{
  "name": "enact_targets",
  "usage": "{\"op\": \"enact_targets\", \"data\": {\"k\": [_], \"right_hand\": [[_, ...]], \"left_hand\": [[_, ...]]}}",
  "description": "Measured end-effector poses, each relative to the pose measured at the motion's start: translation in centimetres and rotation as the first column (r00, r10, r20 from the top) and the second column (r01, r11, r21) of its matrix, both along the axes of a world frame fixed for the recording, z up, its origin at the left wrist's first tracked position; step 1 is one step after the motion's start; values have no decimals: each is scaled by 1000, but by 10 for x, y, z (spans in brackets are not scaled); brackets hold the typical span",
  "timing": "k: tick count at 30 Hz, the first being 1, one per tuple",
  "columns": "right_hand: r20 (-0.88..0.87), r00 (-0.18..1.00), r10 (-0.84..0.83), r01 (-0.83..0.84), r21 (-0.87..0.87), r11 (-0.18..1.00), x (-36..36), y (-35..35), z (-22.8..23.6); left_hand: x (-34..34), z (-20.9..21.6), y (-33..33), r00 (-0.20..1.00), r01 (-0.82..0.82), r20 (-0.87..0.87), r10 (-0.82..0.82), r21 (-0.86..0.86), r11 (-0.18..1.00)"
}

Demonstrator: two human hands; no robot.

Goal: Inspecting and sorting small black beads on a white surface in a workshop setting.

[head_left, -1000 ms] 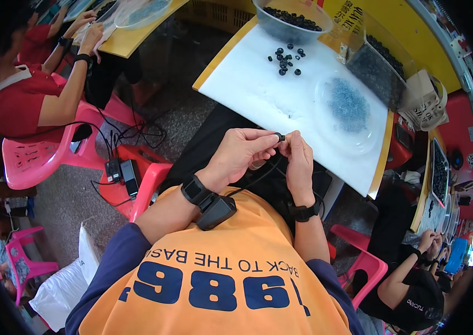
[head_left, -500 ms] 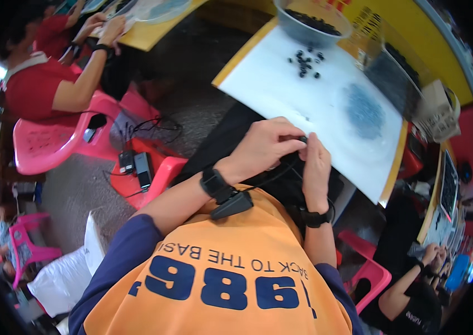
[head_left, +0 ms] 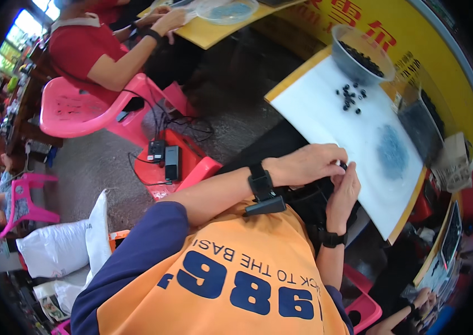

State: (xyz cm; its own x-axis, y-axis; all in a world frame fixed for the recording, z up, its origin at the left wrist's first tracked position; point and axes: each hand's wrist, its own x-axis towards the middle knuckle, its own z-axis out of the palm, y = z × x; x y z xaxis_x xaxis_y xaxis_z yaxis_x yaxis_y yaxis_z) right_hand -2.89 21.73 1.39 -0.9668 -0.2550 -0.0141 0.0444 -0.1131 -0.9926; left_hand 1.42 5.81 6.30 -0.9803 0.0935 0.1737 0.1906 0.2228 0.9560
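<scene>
Close together above the near edge of the white-topped table (head_left: pixel 326 106) are both of my hands. My left hand (head_left: pixel 308 165) pinches a small black part (head_left: pixel 343 166) between thumb and fingertips. My right hand (head_left: pixel 343 195) meets it there, its fingers closed on the same part, which they mostly cover. On the white top lies a loose cluster of small black round pieces (head_left: pixel 350 99). To the right of them spreads a patch of tiny bluish-grey pieces (head_left: pixel 392 152), too small to name.
A translucent bowl (head_left: pixel 353 61) of black pieces stands at the far edge, beside a clear bin (head_left: pixel 423 125). A red stool (head_left: pixel 183 167) at left carries black devices and cables. A co-worker in a red shirt (head_left: pixel 80 53) sits on a pink chair (head_left: pixel 75 111) at another table.
The view has turned, so the table and surroundings sit further right and lower. My hands stay together at the small black part, with the left fingers slightly shifted.
</scene>
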Motion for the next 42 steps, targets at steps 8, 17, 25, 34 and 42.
{"op": "enact_targets", "data": {"k": [8, 17, 25, 34, 42], "right_hand": [[-128, 986, -111, 99, -95, 991, -5, -9, -2], [-585, 808, -72, 247, 225, 942, -5, 1, -8], [-774, 631, 56, 270, 287, 919, -6, 2, -9], [-439, 899, 0, 95, 195, 976, -10, 3, -14], [-61, 976, 210, -216, -97, 972, -17, 15, 3]], "left_hand": [[-15, -23, 12, 995, -46, -89, 32, -153, 987], [-1, -23, 29, 987, -59, 161, 26, 207, 977], [4, -30, 31, 936, -64, 325, -135, 534, 843], [-1, -20, 31, 890, -137, 402, -213, 682, 718], [2, -17, 13, 940, -69, 333, -79, 410, 910]]}}
